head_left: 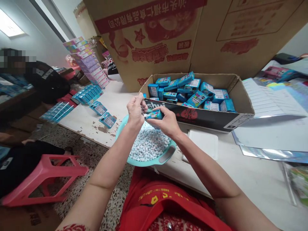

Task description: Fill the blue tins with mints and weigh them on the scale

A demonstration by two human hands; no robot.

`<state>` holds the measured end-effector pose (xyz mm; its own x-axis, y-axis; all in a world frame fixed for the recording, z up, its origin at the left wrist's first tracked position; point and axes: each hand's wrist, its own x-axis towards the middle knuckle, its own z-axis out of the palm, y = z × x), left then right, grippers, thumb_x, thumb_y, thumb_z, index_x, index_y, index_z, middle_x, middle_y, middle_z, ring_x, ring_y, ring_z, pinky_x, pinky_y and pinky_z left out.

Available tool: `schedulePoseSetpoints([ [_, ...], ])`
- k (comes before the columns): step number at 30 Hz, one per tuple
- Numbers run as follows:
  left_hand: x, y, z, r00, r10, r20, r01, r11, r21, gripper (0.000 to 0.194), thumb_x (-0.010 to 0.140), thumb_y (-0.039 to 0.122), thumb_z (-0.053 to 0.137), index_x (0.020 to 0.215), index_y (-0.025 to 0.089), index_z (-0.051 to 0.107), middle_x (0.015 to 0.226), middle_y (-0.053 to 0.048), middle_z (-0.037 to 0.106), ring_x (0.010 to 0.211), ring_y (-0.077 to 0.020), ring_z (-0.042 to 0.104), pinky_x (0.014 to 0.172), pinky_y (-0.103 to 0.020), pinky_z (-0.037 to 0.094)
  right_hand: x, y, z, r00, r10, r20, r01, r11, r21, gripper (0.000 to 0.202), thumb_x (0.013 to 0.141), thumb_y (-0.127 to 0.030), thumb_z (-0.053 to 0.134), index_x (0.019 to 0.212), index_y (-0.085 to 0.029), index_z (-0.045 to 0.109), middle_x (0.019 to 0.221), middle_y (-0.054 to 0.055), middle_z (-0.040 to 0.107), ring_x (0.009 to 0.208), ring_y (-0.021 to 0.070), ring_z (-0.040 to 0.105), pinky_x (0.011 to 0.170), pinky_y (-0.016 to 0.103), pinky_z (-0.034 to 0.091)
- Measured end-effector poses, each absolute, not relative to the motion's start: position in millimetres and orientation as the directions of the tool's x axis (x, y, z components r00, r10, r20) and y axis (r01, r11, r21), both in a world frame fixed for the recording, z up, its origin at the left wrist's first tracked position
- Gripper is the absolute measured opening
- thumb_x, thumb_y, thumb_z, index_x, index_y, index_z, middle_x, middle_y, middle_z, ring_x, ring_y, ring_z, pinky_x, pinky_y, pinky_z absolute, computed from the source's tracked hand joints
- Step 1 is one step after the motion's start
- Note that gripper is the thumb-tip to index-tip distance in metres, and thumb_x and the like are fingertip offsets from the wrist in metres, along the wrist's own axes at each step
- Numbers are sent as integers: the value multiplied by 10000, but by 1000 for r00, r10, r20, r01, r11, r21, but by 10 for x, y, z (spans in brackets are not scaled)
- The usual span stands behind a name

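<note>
The worktable (264, 173) supports a long carton (207, 120) holding a loose pile of small blue boxes (197, 98). In front of the carton stands a turquoise basin (141, 163). Judged progress: filling of a single box is under way; a large supply of white pieces (149, 144) remains in the basin. The right hand (169, 122) grips the held box (155, 114) over the basin. The left hand (136, 109) is curled around a few pieces at the box's near-left end. The box is blue with a multicoloured printed label; fingers obscure its opening, so fill level cannot be confirmed.
</note>
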<state>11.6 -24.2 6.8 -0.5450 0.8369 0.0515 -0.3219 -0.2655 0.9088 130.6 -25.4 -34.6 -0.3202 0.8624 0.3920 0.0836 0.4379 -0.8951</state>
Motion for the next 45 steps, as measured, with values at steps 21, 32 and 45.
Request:
schedulePoseSetpoints([
  [21, 149, -332, 244, -467, 875, 128, -297, -291, 909, 325, 793, 326, 701, 647, 181, 450, 416, 115, 264, 316, -12, 213, 315, -153, 148, 1172, -264, -437, -255, 916, 309, -132, 283, -950, 381, 591, -378, 795, 893, -210, 635, 859, -8, 642, 811, 183, 597, 768, 315, 468],
  [32, -100, -354, 224, -521, 837, 170, -199, -312, 929, 318, 759, 383, 686, 650, 201, 450, 436, 111, 236, 338, -36, 187, 342, -194, 140, 1371, -290, -412, -203, 937, 283, -187, 247, -951, 407, 577, -362, 833, 906, -219, 640, 856, -14, 667, 796, 175, 619, 771, 324, 503],
  [45, -352, -961, -678, -94, 992, -87, 755, 128, 643, 661, 826, 654, 435, 1324, 230, 523, 1431, -86, 495, 1297, -326, 452, 1040, -415, 378, 2970, -446, -1138, 203, 961, 189, 115, 169, -979, 454, 559, -414, 829, 913, -214, 629, 851, 10, 661, 772, 193, 625, 738, 367, 527],
])
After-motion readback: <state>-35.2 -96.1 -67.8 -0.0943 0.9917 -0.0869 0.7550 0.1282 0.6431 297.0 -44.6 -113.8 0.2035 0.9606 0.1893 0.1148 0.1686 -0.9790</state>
